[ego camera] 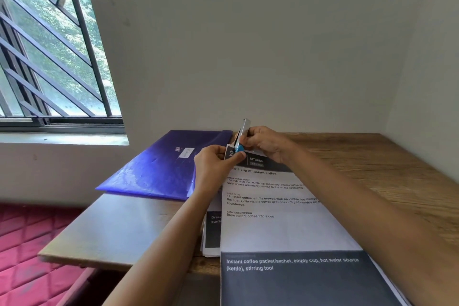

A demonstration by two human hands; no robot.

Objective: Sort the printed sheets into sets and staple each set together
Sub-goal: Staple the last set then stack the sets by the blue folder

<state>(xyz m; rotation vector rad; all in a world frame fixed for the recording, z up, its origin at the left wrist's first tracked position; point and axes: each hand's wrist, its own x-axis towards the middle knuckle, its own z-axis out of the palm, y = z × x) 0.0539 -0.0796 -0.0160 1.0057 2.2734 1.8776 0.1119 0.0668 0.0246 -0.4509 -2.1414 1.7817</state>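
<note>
Paper sheets (273,206) thin, floppy (slide easy), so left hand (213,159) pinches top corner, right hand (268,143) curled round stapler (243,134) there; grip near edge.

Top sheet (273,206): "KITCHEN", "Brew instant coffee into a cup".

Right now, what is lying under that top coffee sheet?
More printed sheets peek out at the left edge of the top sheet, one with a dark panel, all on the wooden table. How many, and what they say, is covered.
</note>
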